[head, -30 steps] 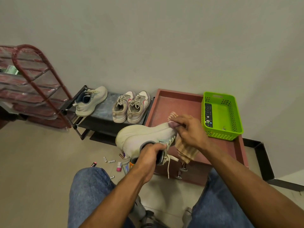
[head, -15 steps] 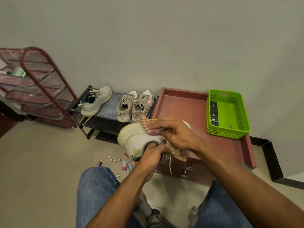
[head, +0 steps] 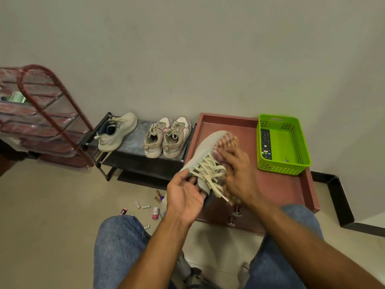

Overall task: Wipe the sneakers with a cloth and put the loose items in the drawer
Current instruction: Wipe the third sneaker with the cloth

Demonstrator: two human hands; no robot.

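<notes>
From the head view, the pale sneaker (head: 205,157) now lies laces-up and toe pointing away toward the wall, held over the red desk (head: 277,188); half a second ago it was turned on its side with the sole toward the rack and the left hand buried in its collar. The left hand (head: 184,196) has come out of the opening and now cradles the heel from beneath, palm up, fingers (head: 192,181) loosely curled round the collar edge. The right hand (head: 236,176) is blurred with motion, so the exact finger shape cannot be told, but it appears to press the striped cloth (head: 227,141) against the right flank near the toe. This probably means wiping has passed to the upper of this shoe. The matching sneaker (head: 115,132) and the worn pair (head: 167,136) sit on the black shoe rack (head: 129,157), and the loose items (head: 149,207) remain scattered on the floor, so both halves of the task look unfinished.
</notes>
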